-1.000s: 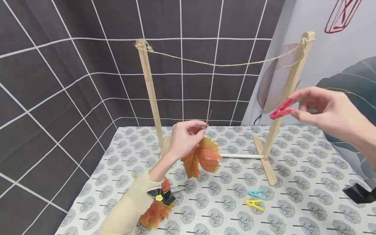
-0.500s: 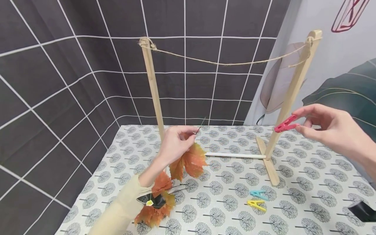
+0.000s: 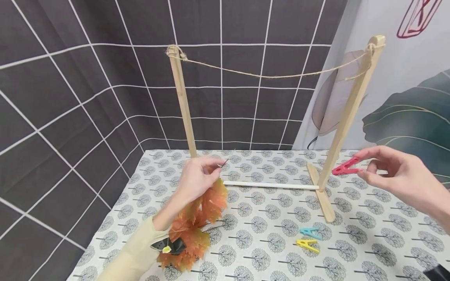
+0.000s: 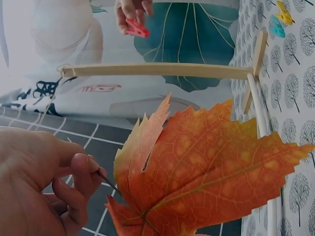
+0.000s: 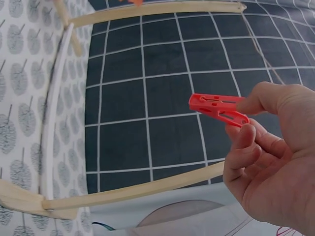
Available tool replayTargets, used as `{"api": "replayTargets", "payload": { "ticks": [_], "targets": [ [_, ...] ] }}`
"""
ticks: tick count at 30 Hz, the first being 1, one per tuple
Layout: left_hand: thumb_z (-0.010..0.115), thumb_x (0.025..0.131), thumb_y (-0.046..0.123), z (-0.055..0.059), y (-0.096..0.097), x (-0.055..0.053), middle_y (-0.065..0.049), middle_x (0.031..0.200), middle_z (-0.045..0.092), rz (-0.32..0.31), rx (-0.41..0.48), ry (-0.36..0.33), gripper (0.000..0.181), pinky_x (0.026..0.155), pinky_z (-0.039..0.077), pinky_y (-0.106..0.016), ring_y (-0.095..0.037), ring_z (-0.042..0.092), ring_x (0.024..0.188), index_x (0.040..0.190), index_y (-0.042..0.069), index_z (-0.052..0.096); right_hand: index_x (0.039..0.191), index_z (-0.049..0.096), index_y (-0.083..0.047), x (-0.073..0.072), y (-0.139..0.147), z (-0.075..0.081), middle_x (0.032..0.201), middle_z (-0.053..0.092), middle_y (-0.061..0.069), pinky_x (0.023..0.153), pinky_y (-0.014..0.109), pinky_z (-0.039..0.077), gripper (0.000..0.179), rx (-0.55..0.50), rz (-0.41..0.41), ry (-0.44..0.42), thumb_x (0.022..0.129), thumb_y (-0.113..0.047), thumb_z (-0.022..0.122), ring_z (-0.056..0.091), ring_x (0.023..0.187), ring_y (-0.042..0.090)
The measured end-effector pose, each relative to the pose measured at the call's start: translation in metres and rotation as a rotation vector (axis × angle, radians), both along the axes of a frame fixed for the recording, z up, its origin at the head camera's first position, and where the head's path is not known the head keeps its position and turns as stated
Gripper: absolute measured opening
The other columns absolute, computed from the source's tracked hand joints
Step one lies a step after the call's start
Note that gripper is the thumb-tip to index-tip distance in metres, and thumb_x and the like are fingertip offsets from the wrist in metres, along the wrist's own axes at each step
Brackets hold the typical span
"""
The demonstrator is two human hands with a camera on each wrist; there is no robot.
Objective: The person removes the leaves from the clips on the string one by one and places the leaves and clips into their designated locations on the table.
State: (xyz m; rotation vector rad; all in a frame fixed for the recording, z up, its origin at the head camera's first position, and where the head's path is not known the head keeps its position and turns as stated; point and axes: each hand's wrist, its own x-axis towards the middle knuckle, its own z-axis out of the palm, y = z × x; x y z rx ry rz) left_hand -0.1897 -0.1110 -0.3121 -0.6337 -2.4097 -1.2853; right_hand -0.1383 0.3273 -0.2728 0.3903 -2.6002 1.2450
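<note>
My left hand (image 3: 197, 178) pinches the thin stem of an orange and yellow maple leaf (image 4: 197, 172), and the blade hangs below the fingers. In the head view this leaf overlaps other maple leaves (image 3: 188, 249) lying on the table under my left forearm. Off to the right, my right hand (image 3: 395, 171) holds a red clothespin (image 5: 216, 107) by its handle ends between thumb and index finger. The clothespin is in the air near the right post. A length of twine (image 3: 267, 76) sags between the two post tops, with nothing hanging on it.
The wooden frame has a left post (image 3: 182, 101), a right post (image 3: 351, 113) and a white crossbar (image 3: 270, 185) low between them. A blue clothespin (image 3: 311, 233) and a yellow clothespin (image 3: 308, 246) lie on the tree-patterned tablecloth (image 3: 260, 234). A dark gridded curtain (image 3: 242, 23) hangs behind.
My left hand has moved left and down with the maple leaf, towards the other leaves. The right hand has lowered with the red clothespin still held.
</note>
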Motion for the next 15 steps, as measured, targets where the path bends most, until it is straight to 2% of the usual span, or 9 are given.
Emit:
{"api": "replayTargets", "payload": {
  "ticks": [6, 12, 15],
  "targets": [
    [0.072, 0.082, -0.003, -0.002, -0.01, 0.003, -0.004, 0.081, 0.073, 0.027, -0.058, 0.004, 0.023, 0.042, 0.043, -0.025, -0.008, 0.054, 0.05, 0.102, 0.006, 0.079, 0.118, 0.064, -0.013, 0.006, 0.003, -0.011, 0.075, 0.059, 0.004, 0.055, 0.023, 0.039, 0.04, -0.005, -0.014, -0.024, 0.085, 0.007, 0.074, 0.058, 0.069, 0.01],
    [0.072, 0.08, -0.005, -0.006, -0.017, 0.005, -0.007, 0.088, 0.075, 0.017, -0.095, 0.023, 0.023, 0.042, 0.041, -0.025, -0.008, 0.053, 0.052, 0.1, 0.005, 0.079, 0.12, 0.063, -0.012, 0.008, 0.006, -0.027, 0.075, 0.059, 0.003, 0.055, 0.023, 0.042, 0.043, -0.047, 0.034, -0.031, 0.085, 0.013, 0.07, 0.059, 0.069, 0.01],
    [0.072, 0.08, -0.005, -0.01, -0.02, 0.006, -0.006, 0.091, 0.075, 0.025, -0.112, 0.006, 0.024, 0.042, 0.039, -0.024, -0.008, 0.053, 0.053, 0.1, 0.006, 0.079, 0.12, 0.063, -0.013, 0.009, 0.007, -0.034, 0.075, 0.059, 0.003, 0.057, 0.022, 0.042, 0.044, -0.051, 0.052, -0.028, 0.085, 0.013, 0.07, 0.059, 0.069, 0.01]
  ]
}}
